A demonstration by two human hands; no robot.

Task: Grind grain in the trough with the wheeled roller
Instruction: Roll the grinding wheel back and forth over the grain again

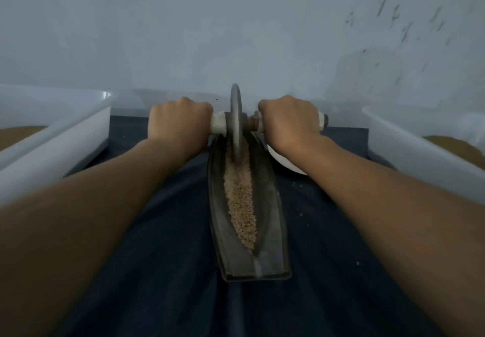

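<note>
Head view: left hand (181, 121) and right hand (286, 120) grip the roller (236, 124) at the trough (273, 231)'s far end, mid-stroke; next, probably a pull back over the grain (241, 205).

We see bare cloth (168, 231) beside the trough (271, 231); the left tub (65, 137), right tub (409, 147) and wall (236, 34) block the way.
</note>
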